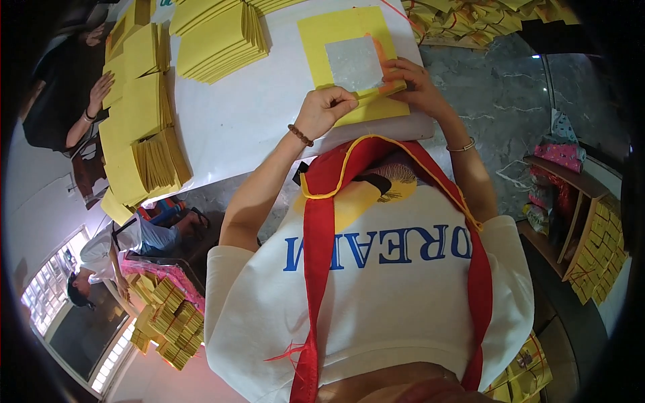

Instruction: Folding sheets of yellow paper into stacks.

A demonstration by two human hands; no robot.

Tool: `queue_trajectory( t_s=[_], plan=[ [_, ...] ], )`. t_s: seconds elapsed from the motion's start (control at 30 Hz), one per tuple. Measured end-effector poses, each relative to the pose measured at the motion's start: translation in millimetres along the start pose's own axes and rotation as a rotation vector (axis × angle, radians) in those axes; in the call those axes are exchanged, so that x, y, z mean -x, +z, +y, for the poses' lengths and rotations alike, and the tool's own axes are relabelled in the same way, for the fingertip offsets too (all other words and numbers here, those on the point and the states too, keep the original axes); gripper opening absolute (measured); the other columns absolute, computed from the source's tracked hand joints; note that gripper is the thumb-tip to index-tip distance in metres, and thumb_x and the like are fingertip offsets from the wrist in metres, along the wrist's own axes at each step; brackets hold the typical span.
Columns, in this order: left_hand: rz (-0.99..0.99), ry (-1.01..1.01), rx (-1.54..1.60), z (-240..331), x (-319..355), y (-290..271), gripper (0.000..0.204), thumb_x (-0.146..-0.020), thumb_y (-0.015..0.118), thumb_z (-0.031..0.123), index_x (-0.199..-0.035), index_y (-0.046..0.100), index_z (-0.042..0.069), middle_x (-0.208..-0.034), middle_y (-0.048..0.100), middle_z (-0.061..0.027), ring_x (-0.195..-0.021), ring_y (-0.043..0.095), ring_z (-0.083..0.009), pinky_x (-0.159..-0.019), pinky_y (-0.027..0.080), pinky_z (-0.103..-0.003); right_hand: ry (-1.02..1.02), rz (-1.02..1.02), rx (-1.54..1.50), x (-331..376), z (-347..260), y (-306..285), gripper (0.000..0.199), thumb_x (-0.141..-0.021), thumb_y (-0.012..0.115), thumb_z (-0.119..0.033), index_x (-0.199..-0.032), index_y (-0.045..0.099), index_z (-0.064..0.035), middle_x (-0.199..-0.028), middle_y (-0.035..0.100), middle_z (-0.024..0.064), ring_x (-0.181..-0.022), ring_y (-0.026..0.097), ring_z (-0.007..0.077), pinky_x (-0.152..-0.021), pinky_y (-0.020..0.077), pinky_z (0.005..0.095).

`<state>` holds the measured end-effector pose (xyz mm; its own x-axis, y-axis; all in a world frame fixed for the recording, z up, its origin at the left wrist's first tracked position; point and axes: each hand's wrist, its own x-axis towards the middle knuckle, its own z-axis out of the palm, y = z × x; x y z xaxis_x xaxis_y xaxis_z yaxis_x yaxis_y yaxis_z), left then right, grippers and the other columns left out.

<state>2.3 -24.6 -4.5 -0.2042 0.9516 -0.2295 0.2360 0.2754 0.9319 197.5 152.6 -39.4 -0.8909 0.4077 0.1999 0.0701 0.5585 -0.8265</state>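
A yellow paper sheet (312, 30) lies at the table's near edge, bearing a silver-grey square (353, 64) with an orange strip (380, 54) along its right side. Its near edge is turned up into a narrow fold. My left hand (326, 111) is closed, pinching the left part of that fold between thumb and fingers. At the fold's right end, my right hand (418, 87) grips the paper, its fingers bent over the orange-marked part. More yellow paper shows beneath the fold.
The white table (225, 127) carries fanned yellow paper stacks (222, 43) at the far left and more piles (144, 107) along its left edge. A co-worker's hand (99, 94) rests by those piles. Another person (127, 242) sits lower left. A wooden shelf (564, 208) stands right.
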Motion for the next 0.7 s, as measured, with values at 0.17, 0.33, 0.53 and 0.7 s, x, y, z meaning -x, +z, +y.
queue_trajectory(
  t_s=[0.17,0.33,0.53,0.7],
  plan=[
    [-0.008,0.08,-0.076,3,3,1,0.015,-0.082,0.063,0.015,-0.086,0.064,0.001,-0.072,0.063,-0.0077,-0.063,0.056,-0.0146,-0.059,0.045,-0.028,-0.002,0.02,0.005,-1,1,1,0.029,-0.068,0.065,-0.011,-0.097,0.068,-0.0105,-0.122,0.055,0.0037,-0.118,0.046,0.024,-0.099,0.0354,0.0359],
    [-0.007,0.088,-0.118,5,3,0,0.015,-0.082,0.062,0.015,-0.086,0.064,0.001,-0.077,0.063,-0.0097,-0.068,0.059,-0.0182,-0.062,0.046,-0.029,0.028,0.011,0.049,-1,-2,0,0.03,-0.068,0.063,-0.012,-0.098,0.067,-0.0115,-0.122,0.055,0.003,-0.119,0.045,0.0236,-0.102,0.0312,0.0363],
    [-0.009,0.052,-0.117,10,4,-1,0.017,-0.081,0.062,0.017,-0.085,0.064,0.001,-0.077,0.063,-0.0098,-0.067,0.059,-0.0182,-0.062,0.046,-0.03,0.025,0.02,0.069,0,-4,1,0.029,-0.069,0.061,-0.011,-0.097,0.067,-0.0102,-0.121,0.056,0.0037,-0.118,0.046,0.0238,-0.101,0.0325,0.0366],
    [0.021,0.095,-0.059,10,5,3,0.018,-0.078,0.065,0.016,-0.091,0.064,0.004,-0.078,0.06,-0.0097,-0.067,0.058,-0.0207,-0.062,0.046,-0.031,0.034,0.012,-0.127,2,12,4,0.024,-0.077,0.063,-0.018,-0.1,0.066,-0.015,-0.123,0.055,-0.0026,-0.122,0.041,0.0167,-0.102,0.0228,0.036]
  ],
)
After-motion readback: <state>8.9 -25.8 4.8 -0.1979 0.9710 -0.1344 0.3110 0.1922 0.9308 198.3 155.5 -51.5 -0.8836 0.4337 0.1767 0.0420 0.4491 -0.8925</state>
